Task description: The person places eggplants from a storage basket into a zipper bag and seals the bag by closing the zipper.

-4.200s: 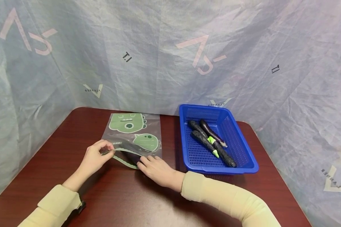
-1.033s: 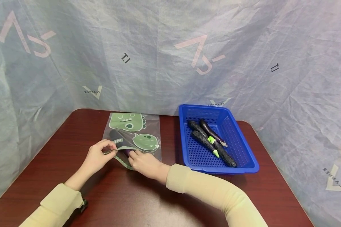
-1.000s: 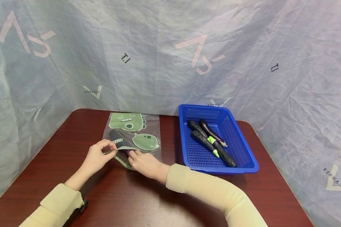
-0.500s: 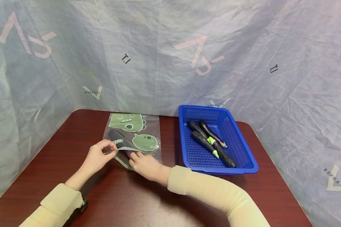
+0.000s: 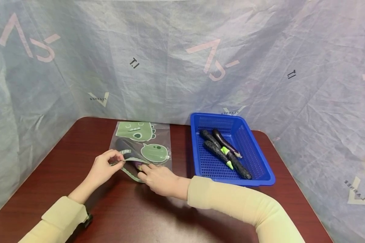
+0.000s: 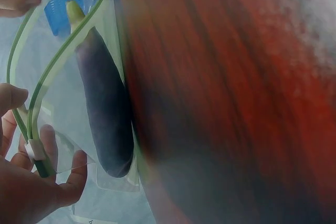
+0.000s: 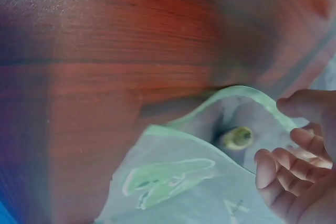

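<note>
A clear zip bag (image 5: 155, 152) with green cartoon prints lies on the table, its green-edged mouth gaping toward me. My left hand (image 5: 106, 167) pinches the left end of that mouth, beside the white slider (image 6: 35, 149) in the left wrist view. Inside the bag lies a dark purple eggplant (image 6: 107, 108), its pale green stem (image 7: 239, 137) pointing out at the mouth. My right hand (image 5: 161, 179) is at the right part of the mouth, close to the stem. In the right wrist view its thumb and fingers are apart, with nothing gripped between them.
A blue perforated basket (image 5: 195, 155) stands on the right of the table, holding several dark eggplants (image 5: 226, 143), some with bright green stems. A grey cloth (image 5: 158, 67) hangs behind and beside the brown table (image 5: 134, 216).
The eggplant has gone deeper into the bag since the oldest frame. Over the last half second my right hand has drawn slightly back to the right, off the stem. My left hand keeps its pinch.
</note>
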